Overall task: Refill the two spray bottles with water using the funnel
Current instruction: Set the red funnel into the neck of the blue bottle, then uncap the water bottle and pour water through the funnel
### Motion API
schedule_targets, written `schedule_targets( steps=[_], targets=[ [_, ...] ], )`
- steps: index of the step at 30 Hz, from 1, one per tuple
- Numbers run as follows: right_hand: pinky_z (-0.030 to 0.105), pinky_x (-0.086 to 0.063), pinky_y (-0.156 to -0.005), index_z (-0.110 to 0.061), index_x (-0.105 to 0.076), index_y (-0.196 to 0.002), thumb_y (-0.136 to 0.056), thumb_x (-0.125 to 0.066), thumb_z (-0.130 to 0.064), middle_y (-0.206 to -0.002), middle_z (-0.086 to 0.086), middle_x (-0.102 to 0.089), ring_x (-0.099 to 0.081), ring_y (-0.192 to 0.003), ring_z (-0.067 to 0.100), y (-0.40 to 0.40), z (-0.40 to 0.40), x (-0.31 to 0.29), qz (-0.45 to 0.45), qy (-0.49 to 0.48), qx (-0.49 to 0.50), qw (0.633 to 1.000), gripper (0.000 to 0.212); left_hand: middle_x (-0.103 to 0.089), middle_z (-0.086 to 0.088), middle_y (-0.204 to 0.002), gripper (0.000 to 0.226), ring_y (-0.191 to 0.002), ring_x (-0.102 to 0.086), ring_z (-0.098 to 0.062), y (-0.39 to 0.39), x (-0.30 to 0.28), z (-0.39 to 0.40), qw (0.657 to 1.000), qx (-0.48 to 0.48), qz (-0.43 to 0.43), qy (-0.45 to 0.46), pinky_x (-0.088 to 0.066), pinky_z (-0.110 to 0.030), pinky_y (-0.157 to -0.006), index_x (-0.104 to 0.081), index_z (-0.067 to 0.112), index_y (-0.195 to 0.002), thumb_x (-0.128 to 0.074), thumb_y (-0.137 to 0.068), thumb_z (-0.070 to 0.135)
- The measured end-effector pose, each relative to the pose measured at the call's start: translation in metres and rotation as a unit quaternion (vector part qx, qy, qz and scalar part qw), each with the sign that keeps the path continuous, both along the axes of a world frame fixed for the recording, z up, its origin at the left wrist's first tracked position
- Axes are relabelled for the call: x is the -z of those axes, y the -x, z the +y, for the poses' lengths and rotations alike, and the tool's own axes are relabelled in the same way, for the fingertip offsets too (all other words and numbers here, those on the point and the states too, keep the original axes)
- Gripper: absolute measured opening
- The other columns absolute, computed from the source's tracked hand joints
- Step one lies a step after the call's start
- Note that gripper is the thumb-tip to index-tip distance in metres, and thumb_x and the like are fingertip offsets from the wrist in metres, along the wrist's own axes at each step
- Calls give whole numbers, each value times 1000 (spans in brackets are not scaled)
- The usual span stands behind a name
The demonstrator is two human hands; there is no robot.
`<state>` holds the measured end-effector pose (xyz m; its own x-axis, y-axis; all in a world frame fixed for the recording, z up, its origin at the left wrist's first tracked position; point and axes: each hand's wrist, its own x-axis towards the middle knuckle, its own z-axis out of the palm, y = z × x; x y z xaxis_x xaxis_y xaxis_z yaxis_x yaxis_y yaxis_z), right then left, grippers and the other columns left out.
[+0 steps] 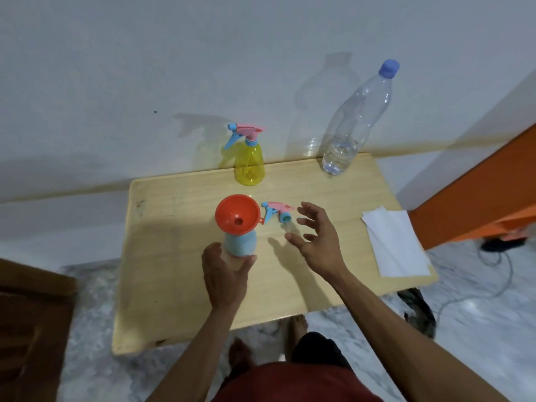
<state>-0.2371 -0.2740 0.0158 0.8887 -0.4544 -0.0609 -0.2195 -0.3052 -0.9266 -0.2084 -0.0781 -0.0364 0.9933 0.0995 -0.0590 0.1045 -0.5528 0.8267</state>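
Note:
A blue spray bottle (242,242) stands in the middle of the wooden table (179,285) with an orange funnel (237,218) seated in its neck. My left hand (223,274) grips the bottle's lower part. Its pink-and-blue spray head (277,210) lies loose on the table just right of the funnel. My right hand (316,237) hovers open with spread fingers beside that head, holding nothing. A yellow spray bottle (249,162) with its head on stands at the back. A clear water bottle (352,126) with a blue cap stands at the back right, holding a little water.
White paper sheets (394,242) lie at the table's right edge. The wall runs directly behind the table. An orange piece of furniture (478,198) stands to the right, a brown wooden piece (32,314) to the left. Cables (493,274) lie on the floor.

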Motion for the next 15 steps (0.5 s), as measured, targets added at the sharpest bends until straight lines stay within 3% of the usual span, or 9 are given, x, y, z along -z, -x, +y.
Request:
schedule_targets(
  steps=[2,4,9,13,15],
  targets=[
    [22,-54,-80,-26,-54,-132,-81,-82,-9,-127,-8,-63,-64,-109,7,7,-13,0,5,-6,40,999,61,-54,-4,-100,56,-97,-57,-35,14,3,-6,999,14,31,-16,-47,-44,-81,-49,11,-103,-88,-69,33],
    [25,-55,-81,-22,-61,-126,-85,-80,-13,-118,-6,-67,-67,-100,7,11,-27,-3,8,-12,83,996,46,-55,-1,-95,47,-95,-58,-33,21,10,-16,994,53,87,-23,-48,-47,-82,-48,18,-96,-84,-73,38],
    [17,-48,-73,-25,-69,-109,-91,-74,-28,-98,-10,-72,-61,-79,-5,-1,-80,-40,-20,-35,172,984,19,-58,-1,-105,43,-106,-58,-23,9,2,-72,976,174,127,0,-46,-35,-90,-56,18,-110,-78,-81,40],
    [34,-56,-78,-27,-69,-104,-91,-74,-33,-89,-7,-70,-66,-85,13,-37,-141,-82,-84,-25,202,975,15,-63,0,-111,41,-99,-59,-16,-10,-27,-139,979,178,86,54,-46,-27,-85,-57,20,-112,-79,-81,35],
    [32,-55,-78,-26,-69,-106,-90,-73,-36,-87,-8,-70,-66,-82,10,-59,-172,-104,-114,-8,198,973,19,-63,-1,-110,43,-97,-59,-14,-20,-45,-176,982,154,66,90,-43,-25,-84,-56,19,-115,-80,-81,31]
  ],
)
